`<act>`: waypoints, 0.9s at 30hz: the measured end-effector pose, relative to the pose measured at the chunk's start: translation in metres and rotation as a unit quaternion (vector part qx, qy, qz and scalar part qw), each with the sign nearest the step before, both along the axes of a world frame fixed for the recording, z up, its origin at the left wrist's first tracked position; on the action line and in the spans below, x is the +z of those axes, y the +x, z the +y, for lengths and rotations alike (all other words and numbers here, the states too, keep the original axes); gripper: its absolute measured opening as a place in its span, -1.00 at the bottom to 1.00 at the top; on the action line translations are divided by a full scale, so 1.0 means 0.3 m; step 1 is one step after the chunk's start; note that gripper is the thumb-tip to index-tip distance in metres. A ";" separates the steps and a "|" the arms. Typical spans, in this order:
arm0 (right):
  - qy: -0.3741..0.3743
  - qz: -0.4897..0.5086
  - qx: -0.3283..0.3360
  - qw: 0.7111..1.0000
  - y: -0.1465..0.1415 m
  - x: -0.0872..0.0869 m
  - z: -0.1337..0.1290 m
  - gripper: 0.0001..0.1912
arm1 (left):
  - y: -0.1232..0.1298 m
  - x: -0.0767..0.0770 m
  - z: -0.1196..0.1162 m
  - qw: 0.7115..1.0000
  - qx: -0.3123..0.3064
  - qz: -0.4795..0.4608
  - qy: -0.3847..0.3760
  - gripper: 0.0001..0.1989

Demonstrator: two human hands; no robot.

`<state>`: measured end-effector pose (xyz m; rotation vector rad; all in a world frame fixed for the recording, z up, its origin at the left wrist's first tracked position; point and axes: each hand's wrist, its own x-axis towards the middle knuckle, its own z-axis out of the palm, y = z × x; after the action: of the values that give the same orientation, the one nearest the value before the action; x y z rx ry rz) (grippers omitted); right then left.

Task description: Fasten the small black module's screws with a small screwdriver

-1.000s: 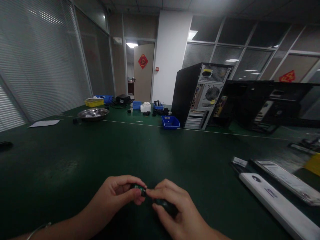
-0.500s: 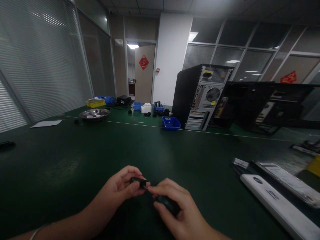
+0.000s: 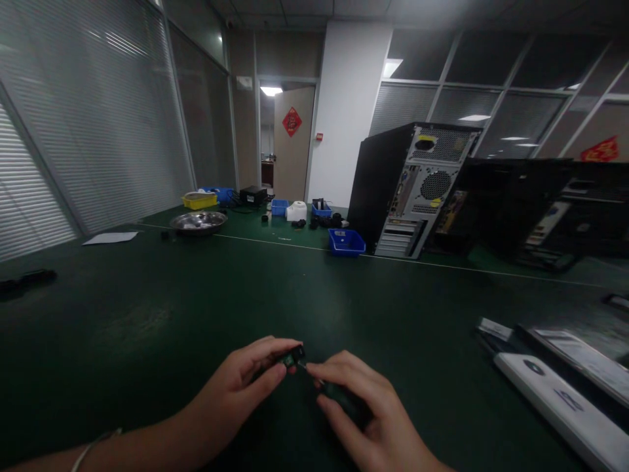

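Observation:
My left hand (image 3: pixel 253 375) pinches a small black part with a green circuit board (image 3: pixel 289 358) between thumb and fingers, a little above the dark green table (image 3: pixel 236 298). Across from it, my right hand (image 3: pixel 366 406) is closed round the dark handle of a screwdriver (image 3: pixel 344 398). The screwdriver's thin metal shaft points left, and its tip is at or very near the part's right end; whether they touch I cannot tell. My right fingers partly cover the handle, and the left fingers hide the part's far end.
A white panel-like device (image 3: pixel 555 400) lies at the right. Further back stand a blue bin (image 3: pixel 346 242) and a black computer tower (image 3: pixel 383 187). At the back left are a metal bowl (image 3: pixel 198 223), a yellow basket (image 3: pixel 199 200) and a paper sheet (image 3: pixel 111 238). Dark objects (image 3: pixel 29 280) lie far left.
The whole scene has shifted right as the head turned left. The small part in my left hand is tilted differently, showing more of its green board. Both hands keep their hold.

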<state>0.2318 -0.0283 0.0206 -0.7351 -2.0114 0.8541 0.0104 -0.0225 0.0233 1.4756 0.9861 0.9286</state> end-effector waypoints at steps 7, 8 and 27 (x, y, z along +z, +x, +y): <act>0.019 -0.009 -0.002 1.000 0.003 -0.005 0.017 -0.58 | 0.001 -0.003 -0.020 0.982 -0.014 0.129 0.141 -0.66; 0.025 -0.010 -0.002 1.000 0.003 -0.007 0.020 -0.58 | 0.000 -0.006 -0.019 0.980 -0.011 0.129 0.148 -0.67; 0.025 0.032 0.024 0.999 -0.013 -0.021 0.021 -0.59 | -0.004 -0.038 0.001 0.990 -0.059 0.092 0.089 -0.70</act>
<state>0.2279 -0.0221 0.0145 -0.6260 -1.9935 0.8425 0.0090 -0.0222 0.0117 1.7765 0.9556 0.8232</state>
